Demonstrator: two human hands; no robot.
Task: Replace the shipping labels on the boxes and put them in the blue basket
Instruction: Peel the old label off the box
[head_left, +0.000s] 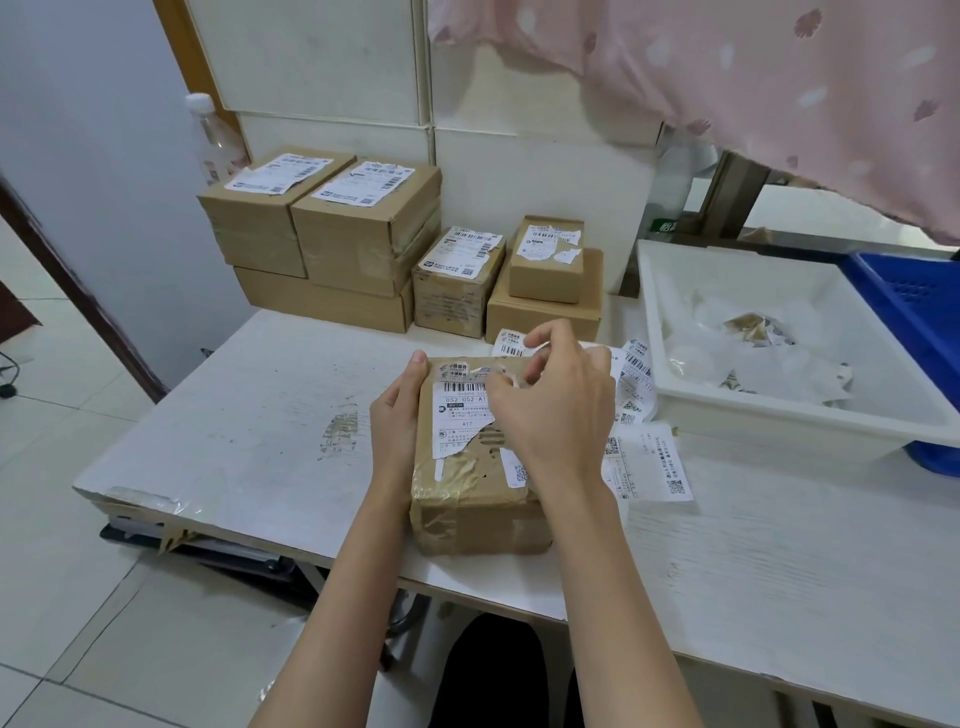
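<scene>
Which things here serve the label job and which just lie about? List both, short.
Job: box under both hands, its torn label, left hand, right hand, stacked boxes, loose labels, blue basket, white tray of scraps.

Lying about: plastic bottle, pink cloth.
</scene>
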